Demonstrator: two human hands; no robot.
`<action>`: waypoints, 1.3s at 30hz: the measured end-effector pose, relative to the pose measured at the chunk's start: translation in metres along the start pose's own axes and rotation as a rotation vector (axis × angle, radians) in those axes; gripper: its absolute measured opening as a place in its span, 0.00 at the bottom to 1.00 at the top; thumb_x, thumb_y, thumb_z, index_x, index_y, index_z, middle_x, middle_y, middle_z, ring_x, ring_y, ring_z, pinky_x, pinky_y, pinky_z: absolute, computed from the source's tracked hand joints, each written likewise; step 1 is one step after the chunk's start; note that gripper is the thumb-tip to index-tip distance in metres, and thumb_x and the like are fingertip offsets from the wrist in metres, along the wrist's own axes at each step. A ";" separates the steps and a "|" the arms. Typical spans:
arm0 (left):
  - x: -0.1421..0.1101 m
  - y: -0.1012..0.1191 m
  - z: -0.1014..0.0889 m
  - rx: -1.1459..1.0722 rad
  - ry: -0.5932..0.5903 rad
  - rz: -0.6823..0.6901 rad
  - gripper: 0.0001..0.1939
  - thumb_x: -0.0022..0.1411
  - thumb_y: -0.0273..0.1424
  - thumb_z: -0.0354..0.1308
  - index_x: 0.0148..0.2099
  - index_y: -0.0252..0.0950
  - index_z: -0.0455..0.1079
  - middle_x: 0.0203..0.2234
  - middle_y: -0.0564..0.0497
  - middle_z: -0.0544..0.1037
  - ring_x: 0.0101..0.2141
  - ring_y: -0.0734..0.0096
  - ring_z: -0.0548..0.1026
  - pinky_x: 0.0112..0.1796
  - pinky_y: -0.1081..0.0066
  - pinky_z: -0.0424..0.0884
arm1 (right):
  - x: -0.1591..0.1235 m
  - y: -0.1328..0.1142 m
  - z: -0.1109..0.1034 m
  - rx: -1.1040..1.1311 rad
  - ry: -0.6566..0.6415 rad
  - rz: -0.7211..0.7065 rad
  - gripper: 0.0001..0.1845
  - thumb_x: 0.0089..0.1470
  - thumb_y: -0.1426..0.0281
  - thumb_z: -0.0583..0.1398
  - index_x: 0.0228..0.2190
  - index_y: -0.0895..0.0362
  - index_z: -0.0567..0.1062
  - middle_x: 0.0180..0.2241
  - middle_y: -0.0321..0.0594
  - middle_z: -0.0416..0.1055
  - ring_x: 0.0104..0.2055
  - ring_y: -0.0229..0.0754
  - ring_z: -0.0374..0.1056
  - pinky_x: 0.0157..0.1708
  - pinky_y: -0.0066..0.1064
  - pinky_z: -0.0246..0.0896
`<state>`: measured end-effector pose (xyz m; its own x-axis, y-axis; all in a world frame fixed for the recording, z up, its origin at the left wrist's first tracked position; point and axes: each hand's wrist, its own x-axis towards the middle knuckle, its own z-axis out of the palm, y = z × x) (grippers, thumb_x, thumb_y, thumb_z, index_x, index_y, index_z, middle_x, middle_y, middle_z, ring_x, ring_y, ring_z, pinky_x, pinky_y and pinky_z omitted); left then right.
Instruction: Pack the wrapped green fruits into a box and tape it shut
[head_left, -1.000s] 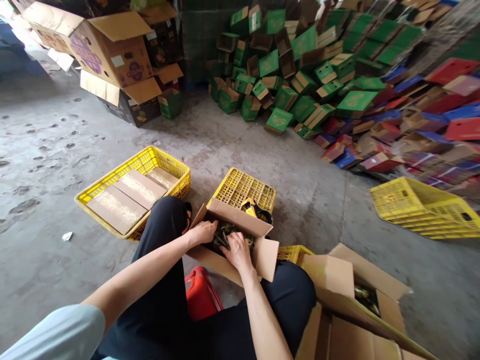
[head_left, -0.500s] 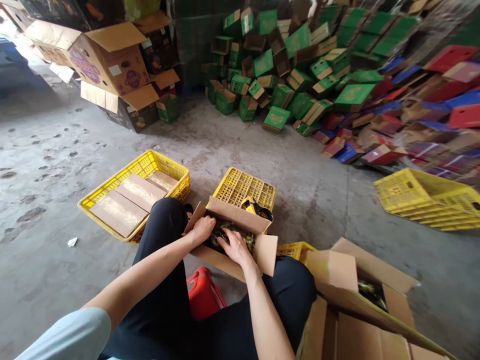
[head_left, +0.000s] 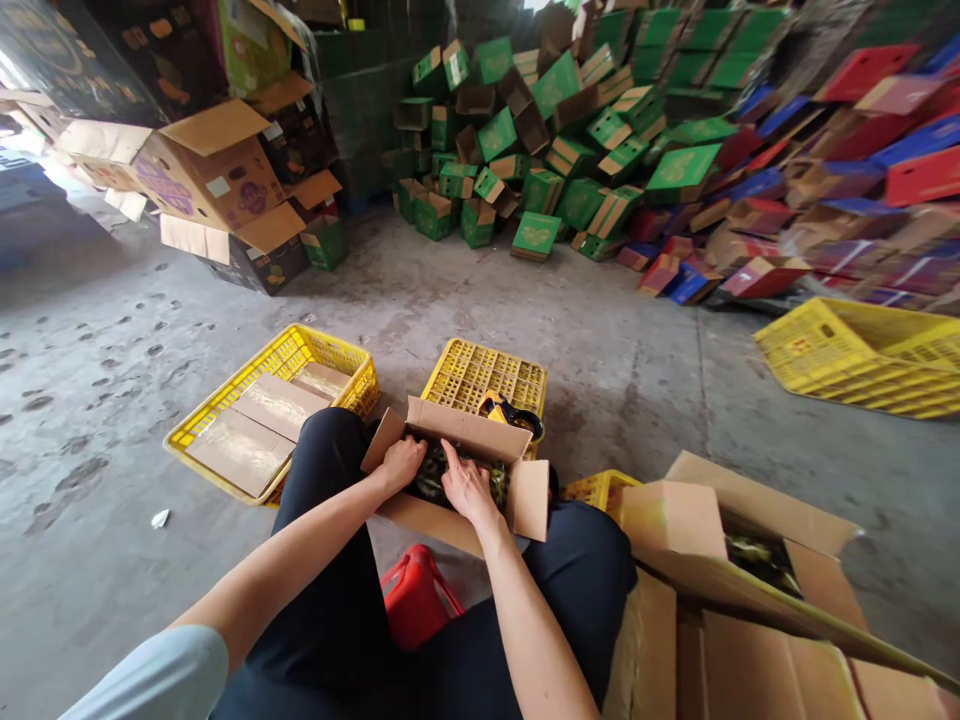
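An open cardboard box (head_left: 431, 518) sits between my knees, its flaps folded outward. Inside lie dark green and yellowish items (head_left: 497, 482), shiny and tightly packed; their kind is not clear. My left hand (head_left: 403, 463) is at the box's left end, fingers curled down inside, with whatever they grip hidden. Over the middle of the contents is my right hand (head_left: 466, 487), index finger stretched forward and the others loosely bent, touching the items. Just beyond the box, a yellow and black tape dispenser (head_left: 511, 412) rests on an upturned yellow crate (head_left: 480, 372).
Taped cartons (head_left: 241, 455) lie in a yellow crate (head_left: 360, 385) at left. To my right stands another open box (head_left: 679, 535) with similar dark contents. A red object (head_left: 417, 600) is below, between my legs. Green boxes (head_left: 536, 235) are heaped behind; stacked yellow crates (head_left: 855, 365) stand right.
My right hand has shifted slightly over the contents, and its index finger now stretches forward. My left hand stays at the box's left end. The view has tilted up a little.
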<state>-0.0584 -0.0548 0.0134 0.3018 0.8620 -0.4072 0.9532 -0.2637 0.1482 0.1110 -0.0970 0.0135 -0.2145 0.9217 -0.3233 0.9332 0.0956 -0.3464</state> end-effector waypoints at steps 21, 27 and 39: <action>-0.030 -0.008 -0.009 -0.023 0.101 0.016 0.17 0.73 0.23 0.50 0.62 0.34 0.64 0.55 0.38 0.71 0.47 0.60 0.80 0.47 0.67 0.76 | -0.002 0.000 -0.011 -0.002 -0.002 -0.111 0.38 0.65 0.79 0.48 0.71 0.44 0.58 0.59 0.47 0.75 0.61 0.52 0.68 0.56 0.44 0.60; -0.019 -0.002 -0.007 0.070 0.019 -0.031 0.16 0.71 0.18 0.47 0.55 0.31 0.69 0.50 0.36 0.74 0.44 0.56 0.81 0.46 0.62 0.77 | 0.004 -0.011 -0.008 -0.057 0.059 -0.245 0.24 0.67 0.73 0.51 0.59 0.51 0.75 0.61 0.47 0.72 0.61 0.51 0.65 0.58 0.41 0.61; -0.019 -0.012 -0.021 0.049 -0.007 0.047 0.20 0.67 0.22 0.55 0.60 0.34 0.68 0.58 0.38 0.73 0.52 0.58 0.79 0.53 0.65 0.73 | 0.007 -0.009 -0.002 -0.030 -0.020 -0.217 0.17 0.62 0.58 0.64 0.48 0.53 0.80 0.51 0.50 0.79 0.56 0.54 0.73 0.58 0.44 0.62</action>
<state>-0.0754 -0.0586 0.0384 0.3466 0.8453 -0.4067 0.9376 -0.3253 0.1228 0.1012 -0.0904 0.0159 -0.4170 0.8705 -0.2615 0.8724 0.3026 -0.3838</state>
